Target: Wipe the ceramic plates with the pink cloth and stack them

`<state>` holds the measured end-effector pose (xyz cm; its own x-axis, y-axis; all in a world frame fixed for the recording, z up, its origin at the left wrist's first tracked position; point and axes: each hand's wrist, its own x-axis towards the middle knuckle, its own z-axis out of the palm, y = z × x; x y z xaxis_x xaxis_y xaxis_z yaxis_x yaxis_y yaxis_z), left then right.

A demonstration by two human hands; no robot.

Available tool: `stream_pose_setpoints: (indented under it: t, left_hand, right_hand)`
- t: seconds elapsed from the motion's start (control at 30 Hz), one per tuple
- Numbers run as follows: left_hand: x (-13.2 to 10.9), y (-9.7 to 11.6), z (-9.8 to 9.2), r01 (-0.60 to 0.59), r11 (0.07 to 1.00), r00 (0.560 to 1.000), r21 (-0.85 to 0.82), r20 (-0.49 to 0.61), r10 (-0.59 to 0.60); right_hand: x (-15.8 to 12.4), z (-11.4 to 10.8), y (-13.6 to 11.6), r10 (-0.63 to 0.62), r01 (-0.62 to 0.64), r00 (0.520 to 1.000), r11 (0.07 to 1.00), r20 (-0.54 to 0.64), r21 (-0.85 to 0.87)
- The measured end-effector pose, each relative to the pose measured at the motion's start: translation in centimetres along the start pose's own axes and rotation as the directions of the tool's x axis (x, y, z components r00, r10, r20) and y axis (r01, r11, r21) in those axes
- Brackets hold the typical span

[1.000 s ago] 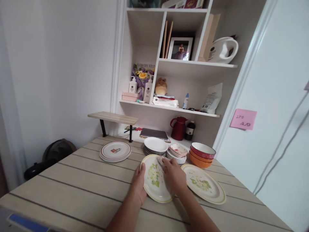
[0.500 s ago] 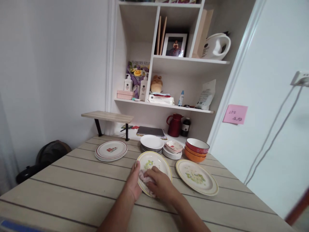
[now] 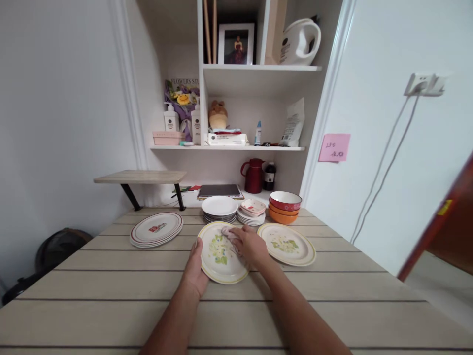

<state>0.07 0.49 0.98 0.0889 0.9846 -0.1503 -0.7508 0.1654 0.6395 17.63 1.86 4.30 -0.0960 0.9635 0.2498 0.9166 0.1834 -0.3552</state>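
A yellow-rimmed plate with a green leaf pattern is held tilted above the table. My left hand grips its left edge, thumb on the rim and the other fingers hidden beneath. A pale pinkish cloth is bunched under the fingers of my right hand, pressed on the plate's upper right part. Just right of that hand, a matching larger plate lies on the table.
Red-rimmed plates are stacked at left. Behind stand white-topped plates, small dishes and red and orange bowls. A small raised shelf stands at the table's back left. A red jug is behind the dishes.
My right hand and the cloth have moved from the plate's lower left to its upper right, uncovering the leaf pattern. The left hand keeps its hold. The whole view has shifted and levelled.
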Motion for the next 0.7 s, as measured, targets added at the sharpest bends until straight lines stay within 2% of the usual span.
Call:
stream_pose_setpoints:
  t: [0.1,0.13,0.2,0.27,0.33,0.4,0.47,0.5,0.57,0.63,0.7]
  left_hand:
    - [0.0,0.1,0.2,0.001,1.0,1.0,-0.015,-0.011,-0.001]
    - [0.0,0.1,0.2,0.009,1.0,1.0,-0.024,-0.005,-0.009]
    - [0.0,0.2,0.3,0.041,0.998,0.999,-0.041,0.023,-0.04]
    - [-0.1,0.3,0.5,0.098,0.994,0.993,-0.045,0.067,-0.094]
    - [-0.3,0.4,0.5,0.16,0.987,0.982,-0.032,0.108,-0.156]
    - [-0.4,0.5,0.6,0.197,0.98,0.973,-0.009,0.125,-0.194]
    - [-0.5,0.5,0.6,0.198,0.98,0.971,0.006,0.133,-0.197]
    - [-0.5,0.5,0.6,0.192,0.981,0.972,0.006,0.138,-0.191]
    - [-0.5,0.4,0.6,0.168,0.986,0.976,-0.003,0.138,-0.166]
    - [-0.4,0.3,0.6,0.117,0.993,0.987,-0.002,0.109,-0.116]
    - [-0.4,0.2,0.5,0.054,0.998,0.997,0.025,0.059,-0.055]
  right_hand:
    - [-1.1,-1.1,0.8,0.051,-0.049,0.992,0.999,0.112,-0.019]
    - [-1.5,-1.4,0.9,0.024,-0.023,0.987,1.0,0.157,-0.012]
    - [-2.1,-1.7,0.8,-0.11,0.104,0.965,0.994,0.239,0.038]
    - [-2.6,-1.7,0.2,-0.293,0.267,0.91,0.955,0.293,0.126]
    - [-2.9,-1.4,-0.8,-0.456,0.397,0.833,0.887,0.314,0.235]
    - [-2.9,-0.8,-1.5,-0.57,0.462,0.759,0.812,0.315,0.356]
    - [-2.7,-0.5,-1.7,-0.612,0.461,0.733,0.768,0.296,0.445]
    - [-2.6,-0.4,-1.5,-0.594,0.439,0.753,0.774,0.283,0.456]
    - [-2.2,-0.5,-0.7,-0.461,0.344,0.851,0.851,0.251,0.398]
    - [-1.8,-0.8,0.4,-0.225,0.174,0.957,0.949,0.181,0.263]
    - [-1.4,-1.0,1.3,0.008,-0.019,0.997,0.989,0.08,0.144]
